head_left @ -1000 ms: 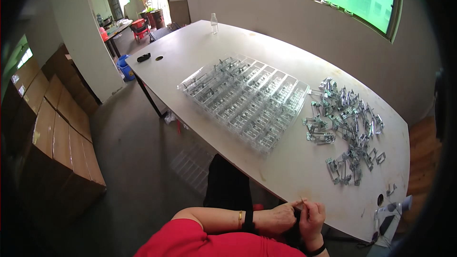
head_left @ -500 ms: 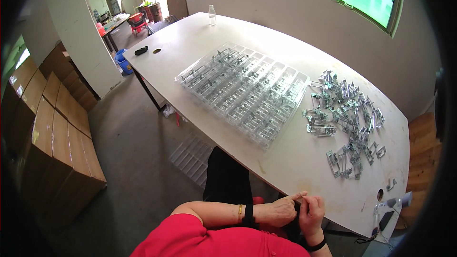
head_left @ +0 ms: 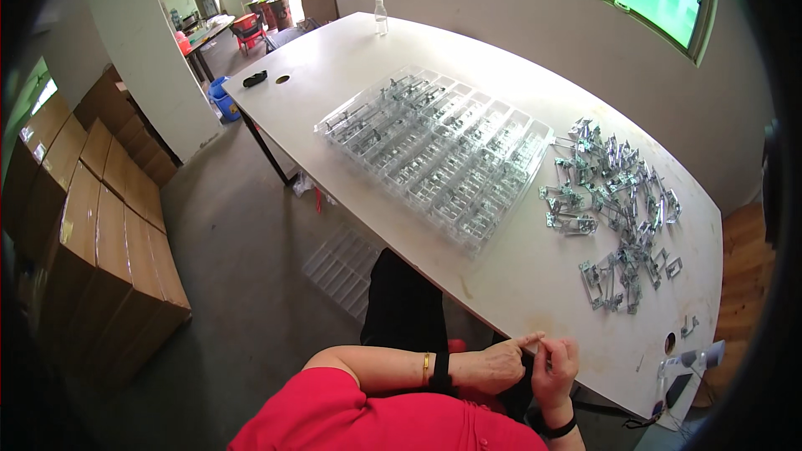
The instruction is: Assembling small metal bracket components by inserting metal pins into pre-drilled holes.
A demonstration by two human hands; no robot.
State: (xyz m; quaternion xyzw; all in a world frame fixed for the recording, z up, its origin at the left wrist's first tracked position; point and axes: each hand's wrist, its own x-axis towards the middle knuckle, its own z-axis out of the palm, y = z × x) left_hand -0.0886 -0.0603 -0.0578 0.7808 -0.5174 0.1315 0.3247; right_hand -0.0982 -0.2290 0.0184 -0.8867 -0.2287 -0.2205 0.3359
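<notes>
My left hand (head_left: 499, 366) and my right hand (head_left: 555, 372) meet at the near edge of the white table (head_left: 510, 284). The left index finger reaches toward the bent fingers of the right hand, and the rest of the left fingers are curled. My right hand is closed in a pinch beside that fingertip. Whatever lies between the fingers is too small or hidden to make out. Beyond my hands, to the right, a loose pile of metal latch-like hardware (head_left: 622, 192) is spread on the table. A clear plastic compartment tray (head_left: 480, 242) filled with metal parts stands mid-table.
A clear bottle (head_left: 381, 17) and a small black object (head_left: 255, 79) are at the far end. Another bottle (head_left: 706, 357) lies at the right corner near a dark phone-like object (head_left: 678, 388). Cardboard boxes (head_left: 117, 242) stack up on the left; another divided tray (head_left: 342, 267) rests on the floor.
The whole view has shifted slightly. My hands stay together at the table edge, with only a small movement of the fingers.
</notes>
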